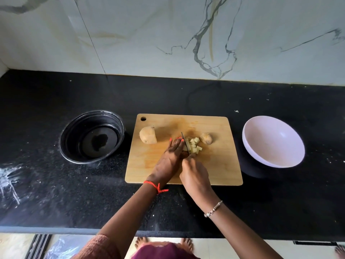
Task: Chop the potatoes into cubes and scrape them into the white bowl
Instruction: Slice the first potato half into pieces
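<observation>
Frame centre: potato (186, 146) is pinned on board (183, 149) by left hand (170, 157), steadying the cut; knife (185, 143) is gripped by right hand (196, 176); cubes (195, 145) lie beside; bowl (273, 142) waits right, unfilled.

Board (149, 165) centre was crowded: left hand (169, 161), right hand (196, 176), knife (184, 142), cut potato (194, 145). Potato half (148, 135) sat upper left, small potato (206, 138) upper right. Counter (236, 126) between board and white bowl (270, 141) lay open; pan (74, 131) blocked frame left.
</observation>
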